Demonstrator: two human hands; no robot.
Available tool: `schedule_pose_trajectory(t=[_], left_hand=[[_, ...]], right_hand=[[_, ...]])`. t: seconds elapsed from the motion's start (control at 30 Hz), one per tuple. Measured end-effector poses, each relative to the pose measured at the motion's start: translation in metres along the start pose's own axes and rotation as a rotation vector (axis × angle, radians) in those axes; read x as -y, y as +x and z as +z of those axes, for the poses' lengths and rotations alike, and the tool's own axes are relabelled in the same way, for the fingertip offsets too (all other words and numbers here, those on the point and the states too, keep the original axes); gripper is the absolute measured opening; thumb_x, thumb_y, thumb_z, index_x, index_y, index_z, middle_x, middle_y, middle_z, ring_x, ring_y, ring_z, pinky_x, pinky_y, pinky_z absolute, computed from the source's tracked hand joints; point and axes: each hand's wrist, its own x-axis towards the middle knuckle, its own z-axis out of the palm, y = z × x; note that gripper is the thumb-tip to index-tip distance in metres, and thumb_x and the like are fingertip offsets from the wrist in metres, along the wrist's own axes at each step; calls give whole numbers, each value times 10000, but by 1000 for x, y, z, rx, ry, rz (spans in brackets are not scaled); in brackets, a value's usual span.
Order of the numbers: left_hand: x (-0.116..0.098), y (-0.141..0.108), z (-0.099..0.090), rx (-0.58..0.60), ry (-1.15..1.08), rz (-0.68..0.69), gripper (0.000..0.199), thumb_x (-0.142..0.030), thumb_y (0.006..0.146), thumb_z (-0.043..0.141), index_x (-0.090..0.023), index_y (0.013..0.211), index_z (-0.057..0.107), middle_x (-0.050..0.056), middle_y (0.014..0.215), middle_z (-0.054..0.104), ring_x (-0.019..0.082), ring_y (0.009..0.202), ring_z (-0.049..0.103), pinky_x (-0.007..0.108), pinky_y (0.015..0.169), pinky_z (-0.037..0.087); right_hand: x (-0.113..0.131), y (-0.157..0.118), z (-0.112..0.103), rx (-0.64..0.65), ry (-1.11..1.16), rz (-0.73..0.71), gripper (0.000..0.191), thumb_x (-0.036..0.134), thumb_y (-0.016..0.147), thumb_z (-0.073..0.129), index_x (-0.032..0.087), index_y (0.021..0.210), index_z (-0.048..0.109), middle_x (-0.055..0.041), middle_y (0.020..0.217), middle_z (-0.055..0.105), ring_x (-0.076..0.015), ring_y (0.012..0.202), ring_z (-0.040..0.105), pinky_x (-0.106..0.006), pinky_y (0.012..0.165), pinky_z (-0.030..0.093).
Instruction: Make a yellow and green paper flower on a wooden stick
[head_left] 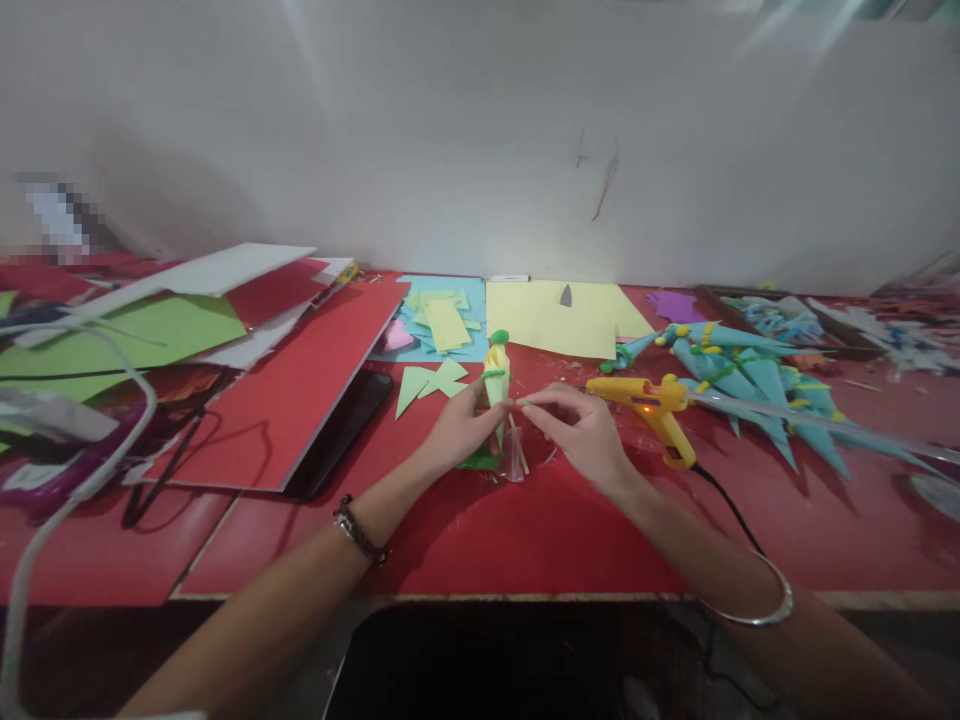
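My left hand (459, 432) is closed around a small pale green paper cone (496, 388), held upright. Yellow folds, a green band and a round green piece show at its top. Close beside it, the fingertips of my right hand (583, 432) are pinched together on a tiny green piece (526, 403), too small to name. Below my hands, a clear plastic packet (513, 460) and a dark green piece (478, 460) lie on the red table (480, 550). To the right of my right hand rests a yellow glue gun (637, 393) with a lit orange light.
Pale green paper triangles (412, 388) and a pile of paper pieces (442, 322) lie behind my left hand. Yellow sheets (551, 315) are at the back. Blue paper cones (757, 385) are heaped at right. Red board (315, 380) covers part of a black phone (349, 425) at left.
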Motion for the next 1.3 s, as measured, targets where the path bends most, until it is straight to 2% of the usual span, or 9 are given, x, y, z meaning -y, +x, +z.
schedule_pose_trajectory(t=[0.13, 0.33, 0.6, 0.77, 0.93, 1.3], left_hand=[[0, 0, 0, 3, -7, 5, 119, -268, 780, 468, -161, 809, 424, -77, 540, 474, 50, 327, 461, 170, 337, 380], [-4, -1, 1, 10, 7, -7, 96, -250, 794, 445, -157, 814, 431, -66, 560, 493, 46, 326, 462, 165, 332, 373], [-6, -2, 0, 8, 27, -13, 101, -261, 795, 448, -167, 790, 413, -78, 515, 481, 54, 319, 464, 163, 326, 348], [-4, -2, -1, 18, 12, -2, 131, -288, 786, 463, -165, 815, 429, -71, 536, 499, 51, 326, 460, 173, 340, 375], [-3, -2, 0, 23, 15, 1, 142, -297, 789, 458, -163, 825, 429, -68, 539, 499, 52, 335, 466, 171, 346, 385], [0, -1, 0, 30, 13, 7, 175, -320, 790, 459, -161, 855, 426, -77, 525, 475, 48, 335, 464, 160, 343, 387]], right_hand=[[1, 0, 0, 17, -1, 18, 88, 234, 711, 578, 182, 723, 648, -2, 672, 588, -101, 600, 508, -234, 559, 401], [4, 0, 1, 57, 76, 183, 183, 254, 748, 499, 170, 823, 644, 13, 633, 550, -66, 481, 431, -209, 471, 362], [0, 1, 2, 75, 140, 309, 214, 258, 725, 493, 148, 835, 640, 26, 604, 516, -58, 460, 415, -212, 475, 340], [-3, 2, 3, 87, 254, 421, 220, 292, 702, 517, 141, 822, 624, 23, 629, 527, -52, 452, 415, -218, 483, 326], [-7, 1, 2, 80, 276, 398, 291, 412, 723, 529, 145, 797, 618, 22, 640, 517, -47, 457, 410, -211, 464, 305], [-3, 1, 1, 75, 193, 374, 229, 326, 706, 567, 152, 834, 641, 38, 554, 496, -61, 468, 395, -212, 477, 325]])
